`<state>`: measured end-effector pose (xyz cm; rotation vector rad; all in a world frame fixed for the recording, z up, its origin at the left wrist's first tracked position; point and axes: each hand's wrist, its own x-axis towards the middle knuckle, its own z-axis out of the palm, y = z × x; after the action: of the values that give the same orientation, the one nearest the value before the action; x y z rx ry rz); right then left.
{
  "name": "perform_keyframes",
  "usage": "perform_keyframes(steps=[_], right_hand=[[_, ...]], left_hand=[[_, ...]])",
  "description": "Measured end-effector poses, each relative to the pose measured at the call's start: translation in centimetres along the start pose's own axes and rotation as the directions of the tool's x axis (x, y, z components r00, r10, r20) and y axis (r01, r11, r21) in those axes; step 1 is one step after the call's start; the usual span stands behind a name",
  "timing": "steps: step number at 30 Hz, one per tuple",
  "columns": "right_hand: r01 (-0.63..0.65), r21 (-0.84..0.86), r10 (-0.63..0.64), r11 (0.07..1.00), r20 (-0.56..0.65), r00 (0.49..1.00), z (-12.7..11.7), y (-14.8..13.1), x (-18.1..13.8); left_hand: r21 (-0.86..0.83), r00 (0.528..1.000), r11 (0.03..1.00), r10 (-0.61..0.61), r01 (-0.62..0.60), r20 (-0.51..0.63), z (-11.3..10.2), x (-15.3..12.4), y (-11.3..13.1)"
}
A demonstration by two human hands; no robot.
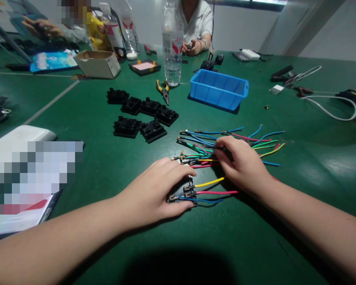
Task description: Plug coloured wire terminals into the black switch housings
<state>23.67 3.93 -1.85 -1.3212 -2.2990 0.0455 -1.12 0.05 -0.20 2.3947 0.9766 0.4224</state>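
Holding the black module [180, 191] between thumb and fingers, your left hand [158, 184] is closed around its sides at the middle of the green table [308, 166]. The yellow wire [209, 183], red wire [216, 192] and blue wire [209, 200] extend from the module toward your right side. Your right hand [243, 162] is over the wire bundle [200, 148], thumb and fingertips narrow; whether they grip a wire cannot be determined. The bundle lies just beyond your left hand, its metal terminals facing left. Beyond it, 6 black housings [150, 106] lie grouped in front of the yellow-handled pliers [165, 93]. Locate the blue bin [215, 93] to the right of the pliers, with the water bottle [172, 55] standing between and behind them.
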Motion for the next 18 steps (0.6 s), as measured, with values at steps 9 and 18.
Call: perform_keyframes(steps=[9, 18], right_hand=[[0.044, 0.049, -0.039, 0.998, -0.106, 0.994, -0.08, 0.12, 0.26], [-0.042, 0.023, 0.045, 0.999, -0.140, 0.989, -0.66, -0.28, 0.07]], left_hand=[[-0.019, 1.000, 1.000, 0.005, -0.005, 0.007, -0.08, 0.11, 0.02], [-0.038, 1.000, 0.999, -0.004, 0.004, 0.004, 0.04, 0.00, -0.11]])
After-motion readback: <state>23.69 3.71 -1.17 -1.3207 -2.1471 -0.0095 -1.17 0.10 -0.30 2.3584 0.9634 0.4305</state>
